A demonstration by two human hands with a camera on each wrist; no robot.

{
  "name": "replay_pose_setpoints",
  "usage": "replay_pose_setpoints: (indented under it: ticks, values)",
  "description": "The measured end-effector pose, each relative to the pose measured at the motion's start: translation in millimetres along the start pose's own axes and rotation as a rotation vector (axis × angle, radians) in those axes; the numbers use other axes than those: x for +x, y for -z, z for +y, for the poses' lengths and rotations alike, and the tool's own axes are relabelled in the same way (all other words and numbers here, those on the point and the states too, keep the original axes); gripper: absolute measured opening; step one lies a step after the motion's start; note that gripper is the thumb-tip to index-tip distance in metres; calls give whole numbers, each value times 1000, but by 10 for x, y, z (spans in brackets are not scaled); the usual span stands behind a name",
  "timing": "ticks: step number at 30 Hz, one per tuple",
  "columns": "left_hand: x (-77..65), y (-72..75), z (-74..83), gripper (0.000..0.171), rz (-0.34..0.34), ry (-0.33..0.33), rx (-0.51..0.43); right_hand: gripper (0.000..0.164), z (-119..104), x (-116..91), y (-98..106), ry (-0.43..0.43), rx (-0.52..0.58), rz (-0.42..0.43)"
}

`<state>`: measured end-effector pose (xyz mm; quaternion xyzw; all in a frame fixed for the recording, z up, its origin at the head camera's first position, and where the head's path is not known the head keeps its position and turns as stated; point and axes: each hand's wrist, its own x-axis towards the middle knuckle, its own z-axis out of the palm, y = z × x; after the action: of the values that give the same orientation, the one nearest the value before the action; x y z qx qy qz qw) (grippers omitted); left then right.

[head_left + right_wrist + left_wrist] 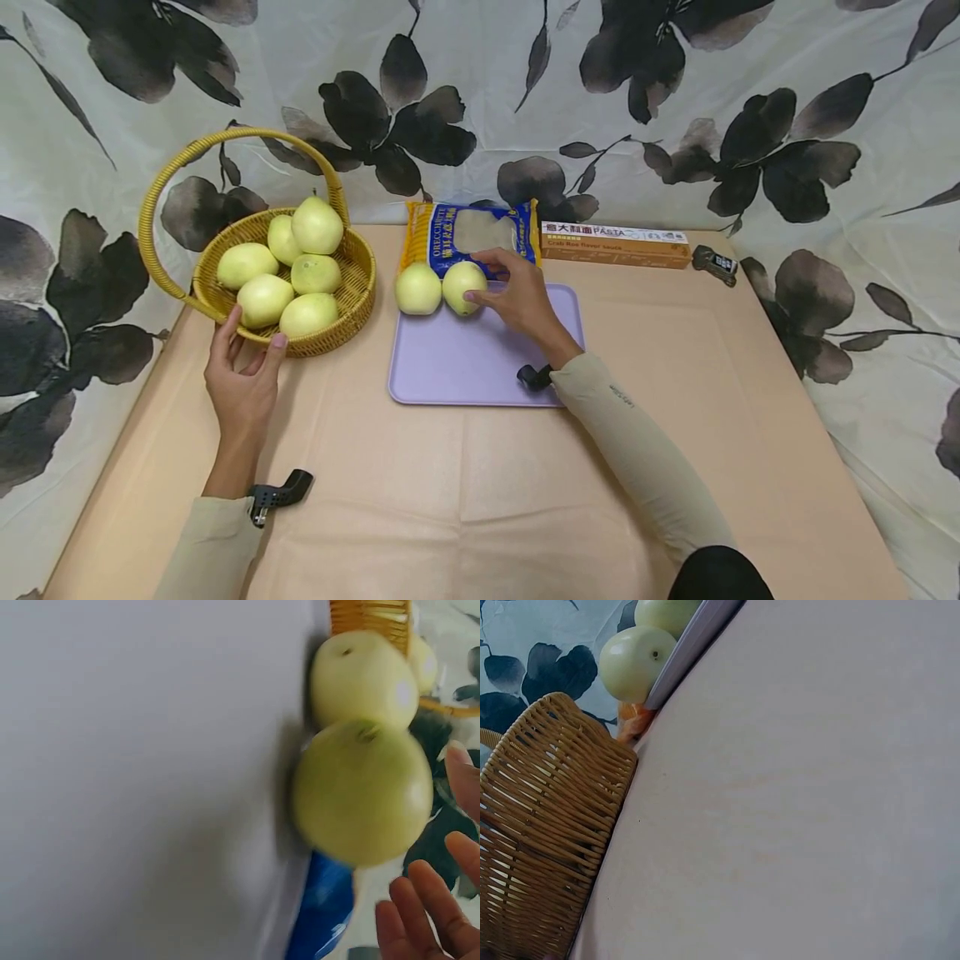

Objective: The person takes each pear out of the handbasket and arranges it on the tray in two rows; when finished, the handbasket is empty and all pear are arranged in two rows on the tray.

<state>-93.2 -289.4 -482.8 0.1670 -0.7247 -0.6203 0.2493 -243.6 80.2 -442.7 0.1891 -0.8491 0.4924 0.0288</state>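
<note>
So, head view: right hand (pixel 513 300) is at the right-hand fruit (pixel 463 290), far-left corner of the tray (pixel 480 367). Left hand (pixel 243 383) touches the basket (pixel 345 333) at the surface's (pixel 405 500) far-left corner; can't tell if it grips. I'd keep right fingers wide, move straight up or down, no sideways knock: the fruit could roll its neighbour (pixel 417 289). Bag (pixel 420 237) part hidden.

Left wrist: mostly basket wall; left hand cut off at bottom, bar fingertips.

Right wrist: fingers spread loose, gap to the fruit; hand cut off at right.
</note>
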Motion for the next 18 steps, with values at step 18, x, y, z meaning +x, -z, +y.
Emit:
replay_pose_setpoints:
  ticks: [18]
  values:
    - [-7,0,-6,74,2,-7,41,68,-861,296,-872,168,-72,-254]
